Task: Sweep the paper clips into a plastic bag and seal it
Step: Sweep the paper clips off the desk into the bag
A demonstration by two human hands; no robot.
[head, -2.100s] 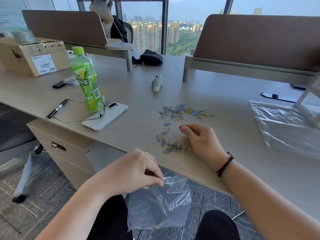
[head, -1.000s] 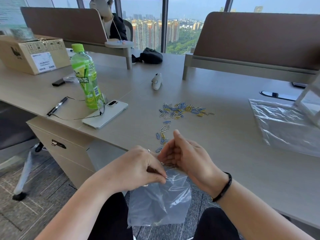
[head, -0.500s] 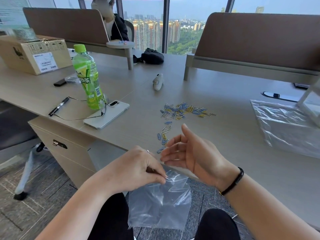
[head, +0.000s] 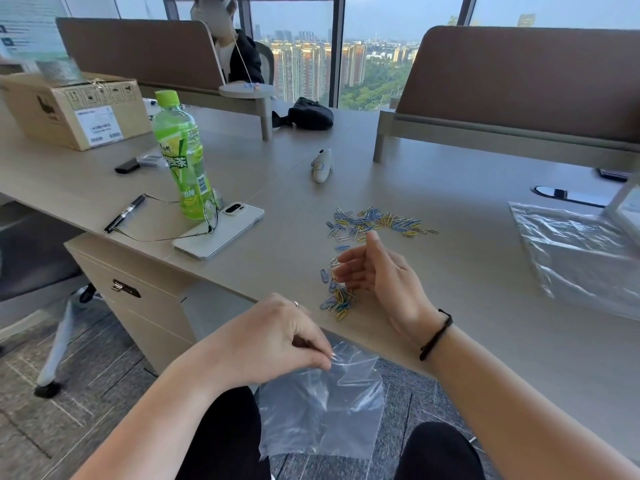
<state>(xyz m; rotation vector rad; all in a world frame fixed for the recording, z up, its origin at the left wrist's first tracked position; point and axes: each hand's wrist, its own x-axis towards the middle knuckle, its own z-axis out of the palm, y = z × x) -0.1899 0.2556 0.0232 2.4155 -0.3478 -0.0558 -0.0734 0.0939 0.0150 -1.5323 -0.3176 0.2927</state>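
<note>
Blue, yellow and silver paper clips lie on the desk in two groups: a far pile (head: 375,223) and a smaller near cluster (head: 337,299) close to the desk's front edge. My left hand (head: 277,341) pinches the top edge of a clear plastic bag (head: 322,407), which hangs below the desk edge over my lap. My right hand (head: 377,275) rests on its side on the desk just right of the near cluster, fingers apart and curled, palm facing left, holding nothing.
A green tea bottle (head: 181,157), a white phone (head: 221,230), glasses and a pen (head: 124,213) sit to the left. A second clear bag (head: 581,251) lies at the right. A cardboard box (head: 72,109), a small white device (head: 322,166) and desk dividers stand further back.
My right hand swept clips toward the desk edge at the bag, then lifted back onto the desk beside the near cluster with fingers spread. My left hand kept holding the bag.
</note>
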